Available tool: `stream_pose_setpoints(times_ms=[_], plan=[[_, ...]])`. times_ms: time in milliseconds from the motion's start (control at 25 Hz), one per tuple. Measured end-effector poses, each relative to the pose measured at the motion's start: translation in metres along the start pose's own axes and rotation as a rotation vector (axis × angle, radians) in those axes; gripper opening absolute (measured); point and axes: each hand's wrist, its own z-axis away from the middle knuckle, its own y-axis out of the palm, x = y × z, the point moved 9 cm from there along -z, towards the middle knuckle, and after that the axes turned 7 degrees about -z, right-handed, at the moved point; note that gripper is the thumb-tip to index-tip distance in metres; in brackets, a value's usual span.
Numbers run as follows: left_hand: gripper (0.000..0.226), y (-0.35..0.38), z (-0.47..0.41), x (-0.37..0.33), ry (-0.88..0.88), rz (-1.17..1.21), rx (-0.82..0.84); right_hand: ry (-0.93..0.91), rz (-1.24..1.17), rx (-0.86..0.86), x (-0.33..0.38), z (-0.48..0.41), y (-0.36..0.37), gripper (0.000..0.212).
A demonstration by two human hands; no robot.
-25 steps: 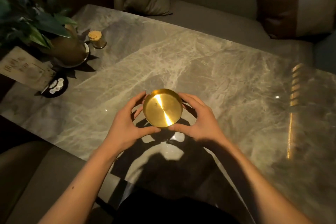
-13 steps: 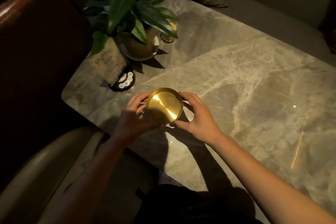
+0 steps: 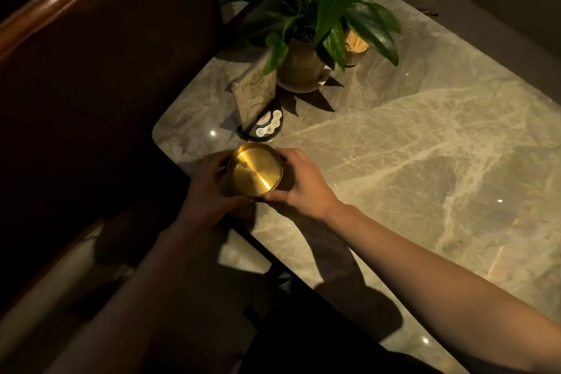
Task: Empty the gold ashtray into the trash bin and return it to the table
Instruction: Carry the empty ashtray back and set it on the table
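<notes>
Carrying the gold ashtray (image 3: 255,172) leftward, I pinch its rim between my left hand (image 3: 209,188) and right hand (image 3: 303,184); a second ago it hung mid-table (image 3: 425,161), now at the corner; the trash bin remains unseen, so emptying is still ahead.

A dim room: warm light gleams on the polished grey-veined marble table (image 3: 425,146), a dark brown bench back with a glossy wooden rail (image 3: 54,6) beside it
</notes>
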Motion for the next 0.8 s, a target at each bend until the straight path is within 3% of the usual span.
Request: stream_pose_setpoints(times_ms=[240, 800], plan=[[0.087, -0.016, -0.012, 0.029, 0.000, -0.005, -0.046, 0.005, 0.019, -0.016, 0.005, -0.025, 0.024, 0.092], [0.097, -0.022, -0.031, 0.052, -0.029, -0.020, -0.105, 0.029, 0.094, -0.029, 0.000, -0.050, 0.043, 0.092]])
